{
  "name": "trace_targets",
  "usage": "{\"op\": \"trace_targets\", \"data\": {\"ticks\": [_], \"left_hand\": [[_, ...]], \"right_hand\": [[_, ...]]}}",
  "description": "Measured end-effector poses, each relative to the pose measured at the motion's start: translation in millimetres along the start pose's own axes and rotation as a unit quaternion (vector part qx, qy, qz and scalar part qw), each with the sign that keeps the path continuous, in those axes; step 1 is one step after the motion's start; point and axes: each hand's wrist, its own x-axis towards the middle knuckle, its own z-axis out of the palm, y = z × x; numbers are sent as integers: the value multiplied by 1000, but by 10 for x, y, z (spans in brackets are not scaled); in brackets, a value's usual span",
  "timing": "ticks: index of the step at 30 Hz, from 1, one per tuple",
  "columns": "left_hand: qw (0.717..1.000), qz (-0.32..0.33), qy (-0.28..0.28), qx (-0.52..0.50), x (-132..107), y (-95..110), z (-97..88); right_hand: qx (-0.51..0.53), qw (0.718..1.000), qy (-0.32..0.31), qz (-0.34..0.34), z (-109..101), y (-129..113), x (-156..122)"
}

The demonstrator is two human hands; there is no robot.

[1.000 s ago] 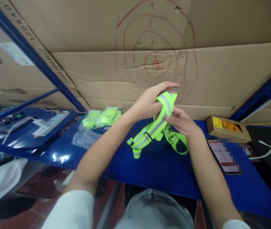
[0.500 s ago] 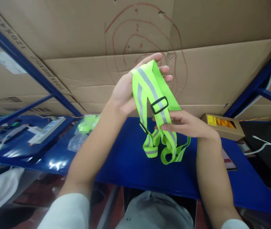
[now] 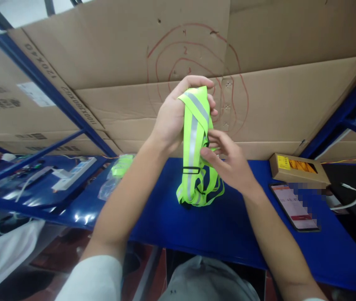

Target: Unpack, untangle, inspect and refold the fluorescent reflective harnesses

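A neon-yellow reflective strap harness [image 3: 193, 142] with grey stripes and black buckles hangs in a folded bundle above the blue table [image 3: 162, 209]. My left hand [image 3: 178, 108] holds its upper end, fingers curled behind the straps and thumb side toward the cardboard. At the bundle's right side, my right hand [image 3: 228, 159] pinches the straps between thumb and fingers. A black buckle [image 3: 191, 170] lies across the front strap below the hands. Looped strap ends dangle at the bottom, near the table surface.
Behind stands a cardboard sheet [image 3: 118, 62] with red rings drawn on it. A phone [image 3: 295, 207] and a small carton [image 3: 300, 169] lie at right. Bagged neon straps [image 3: 118, 169] and a white power strip [image 3: 75, 173] are at left. Blue shelf posts frame both sides.
The harness straps have drawn together into a narrower bundle. My left fingers have curled more around the top. My right hand has turned upward along the bundle's side. The view has shifted slightly.
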Motion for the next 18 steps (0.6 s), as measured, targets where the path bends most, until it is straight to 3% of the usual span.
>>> {"op": "trace_targets", "data": {"ticks": [3,6,10,14,18], "left_hand": [[998,7,-18,64,-17,-68,2],[995,11,-32,90,-34,-121,2],[998,28,15,45,31,-175,-37],[994,63,93,17,214,-241,-258],[990,44,95,90,340,-327,-567]], "right_hand": [[21,999,48,2,168,22,13],[44,998,42,6,184,24,17],[55,997,47,26,147,37,28],[-21,998,-11,51,142,102,32],[-31,997,-46,61,113,157,27]]}}
